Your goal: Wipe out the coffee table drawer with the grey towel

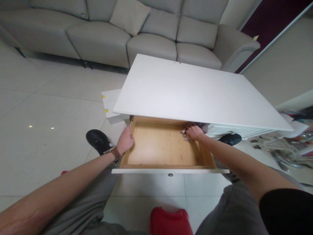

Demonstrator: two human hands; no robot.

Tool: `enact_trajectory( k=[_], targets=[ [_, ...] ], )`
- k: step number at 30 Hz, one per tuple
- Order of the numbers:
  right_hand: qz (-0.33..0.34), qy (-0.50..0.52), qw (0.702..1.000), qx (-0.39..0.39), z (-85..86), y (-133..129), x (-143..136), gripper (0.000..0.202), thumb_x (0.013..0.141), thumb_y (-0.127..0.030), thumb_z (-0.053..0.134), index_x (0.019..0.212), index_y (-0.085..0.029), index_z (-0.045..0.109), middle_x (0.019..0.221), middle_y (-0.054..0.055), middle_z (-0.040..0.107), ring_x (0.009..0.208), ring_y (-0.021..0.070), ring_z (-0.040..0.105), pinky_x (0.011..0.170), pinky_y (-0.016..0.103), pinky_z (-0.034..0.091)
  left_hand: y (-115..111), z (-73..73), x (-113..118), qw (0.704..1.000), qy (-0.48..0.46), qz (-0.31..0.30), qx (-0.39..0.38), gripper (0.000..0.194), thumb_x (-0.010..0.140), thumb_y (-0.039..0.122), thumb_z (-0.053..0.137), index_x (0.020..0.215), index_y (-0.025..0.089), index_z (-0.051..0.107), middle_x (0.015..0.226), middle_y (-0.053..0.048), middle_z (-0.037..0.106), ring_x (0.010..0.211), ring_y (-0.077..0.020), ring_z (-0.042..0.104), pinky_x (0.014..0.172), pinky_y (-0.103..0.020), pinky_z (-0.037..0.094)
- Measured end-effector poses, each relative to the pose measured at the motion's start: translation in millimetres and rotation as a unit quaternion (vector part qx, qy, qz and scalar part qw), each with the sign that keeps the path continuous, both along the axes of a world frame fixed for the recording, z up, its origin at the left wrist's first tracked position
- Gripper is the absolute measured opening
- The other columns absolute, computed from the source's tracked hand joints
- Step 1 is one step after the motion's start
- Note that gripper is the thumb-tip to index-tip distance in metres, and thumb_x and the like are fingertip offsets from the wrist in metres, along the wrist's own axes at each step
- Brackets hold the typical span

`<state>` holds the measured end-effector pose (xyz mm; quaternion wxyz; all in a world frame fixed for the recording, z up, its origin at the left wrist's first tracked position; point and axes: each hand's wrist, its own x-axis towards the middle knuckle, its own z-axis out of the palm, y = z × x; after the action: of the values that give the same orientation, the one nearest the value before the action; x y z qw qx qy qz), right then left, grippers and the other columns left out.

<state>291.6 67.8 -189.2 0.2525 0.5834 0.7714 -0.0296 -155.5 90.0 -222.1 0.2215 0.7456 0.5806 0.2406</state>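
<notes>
steadying the wooden drawer (156, 147) with the left hand (125, 140): fingers curl over its left side wall (126, 157); thumb placement i can't tell. right hand (194, 132) reaches to the far right of the drawer, bunching a patterned cloth (186, 137) in curled fingers; a loose fold spills left of the knuckles. drawer stands pulled out toward the near side, beneath the white coffee table (195, 91).

on technique, my judgement: press the cloth flat under the fingertips rather than balled, so it reaches the seam by the right side wall (206, 153). let the left hand take the counter-push, or the drawer may slide. knuckles low, clear of the table's near edge. tuck in the loose fold; it could snag. best to work from far right toward the near front panel (146, 171).
</notes>
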Motion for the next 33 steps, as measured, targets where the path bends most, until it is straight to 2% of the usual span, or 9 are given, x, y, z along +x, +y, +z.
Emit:
enact_trajectory(
  k=[2, 6, 10, 13, 17, 19, 22, 26, 33],
  targets=[
    [-0.062, 0.013, 0.998, -0.011, 1.8, 3, 0, 0.030, 0.090, -0.019, 0.053, 0.106, -0.014, 0.079, 0.115, 0.021, 0.073, 0.110, 0.0324, 0.067, 0.094, 0.041, 0.048, 0, -0.8, -1, 1.000, 0.001, -0.002, 0.001, 0.045, 0.081, 0.011, 0.044, 0.125, 0.012, 0.053, 0.115, -0.017, 0.062, 0.114, -0.0322, 0.060, 0.105, -0.049, 0.050],
    [-0.134, 0.033, 0.990, -0.010, 2.5, 9, 4, 0.035, 0.089, -0.030, 0.056, 0.113, -0.018, 0.078, 0.114, 0.018, 0.075, 0.101, 0.0308, 0.071, 0.085, 0.036, 0.051, -1, -1.2, -2, 1.000, -0.003, -0.005, -0.003, 0.045, 0.083, 0.012, 0.043, 0.127, 0.011, 0.051, 0.117, -0.018, 0.061, 0.115, -0.0326, 0.060, 0.106, -0.050, 0.049],
    [-0.186, 0.084, 0.978, -0.036, -2.6, 7, 7, 0.038, 0.089, -0.033, 0.054, 0.116, -0.020, 0.076, 0.112, 0.012, 0.077, 0.098, 0.0260, 0.072, 0.081, 0.029, 0.051, -1, 1.0, -2, 1.000, -0.008, -0.011, -0.004, 0.045, 0.082, 0.012, 0.042, 0.126, 0.010, 0.052, 0.118, -0.019, 0.061, 0.117, -0.0329, 0.060, 0.107, -0.049, 0.049],
    [-0.180, 0.118, 0.976, -0.047, -10.7, -10, 6, 0.042, 0.083, -0.033, 0.060, 0.122, -0.022, 0.073, 0.117, 0.008, 0.074, 0.102, 0.0237, 0.069, 0.086, 0.027, 0.049, -1, 2.5, -1, 1.000, -0.015, -0.010, -0.004, 0.045, 0.081, 0.011, 0.043, 0.125, 0.011, 0.052, 0.118, -0.018, 0.061, 0.117, -0.0323, 0.060, 0.107, -0.048, 0.049],
    [-0.106, 0.162, 0.981, 0.001, -23.9, -45, 0, 0.051, 0.080, -0.035, 0.064, 0.128, -0.021, 0.068, 0.132, 0.011, 0.064, 0.115, 0.0255, 0.061, 0.099, 0.031, 0.045, 0, 2.7, -1, 1.000, -0.006, -0.007, -0.008, 0.043, 0.081, 0.012, 0.044, 0.123, 0.012, 0.052, 0.114, -0.018, 0.062, 0.113, -0.0325, 0.061, 0.104, -0.049, 0.051],
    [-0.078, 0.162, 0.983, 0.024, -28.9, -61, -5, 0.045, 0.081, -0.035, 0.062, 0.123, -0.022, 0.069, 0.127, 0.011, 0.062, 0.112, 0.0255, 0.061, 0.098, 0.032, 0.045, 0, 2.8, -2, 1.000, 0.001, -0.006, -0.010, 0.041, 0.081, 0.013, 0.044, 0.122, 0.012, 0.052, 0.113, -0.017, 0.061, 0.111, -0.0327, 0.061, 0.103, -0.051, 0.052],
    [-0.077, 0.151, 0.983, 0.068, -33.3, -79, -14, 0.039, 0.081, -0.035, 0.060, 0.117, -0.023, 0.068, 0.124, 0.010, 0.060, 0.110, 0.0258, 0.058, 0.089, 0.033, 0.046, 0, 3.3, -2, 1.000, 0.001, -0.005, -0.012, 0.042, 0.081, 0.014, 0.045, 0.123, 0.013, 0.052, 0.115, -0.017, 0.061, 0.112, -0.0330, 0.061, 0.102, -0.052, 0.052],
    [-0.088, 0.126, 0.980, 0.124, -37.2, -89, -22, 0.038, 0.080, -0.037, 0.062, 0.114, -0.023, 0.067, 0.123, 0.012, 0.057, 0.116, 0.0292, 0.051, 0.087, 0.034, 0.045, -1, 3.2, -1, 1.000, 0.003, -0.002, -0.014, 0.044, 0.080, 0.012, 0.045, 0.123, 0.014, 0.051, 0.116, -0.017, 0.061, 0.114, -0.0324, 0.060, 0.103, -0.051, 0.051],
    [-0.089, 0.126, 0.981, 0.117, -39.8, -89, -22, 0.039, 0.080, -0.038, 0.062, 0.116, -0.022, 0.066, 0.122, 0.012, 0.055, 0.116, 0.0293, 0.048, 0.088, 0.034, 0.043, 0, 2.3, -1, 1.000, -0.007, -0.001, -0.016, 0.043, 0.079, 0.013, 0.046, 0.121, 0.014, 0.051, 0.116, -0.017, 0.060, 0.114, -0.0319, 0.060, 0.105, -0.050, 0.050]
  ],
)
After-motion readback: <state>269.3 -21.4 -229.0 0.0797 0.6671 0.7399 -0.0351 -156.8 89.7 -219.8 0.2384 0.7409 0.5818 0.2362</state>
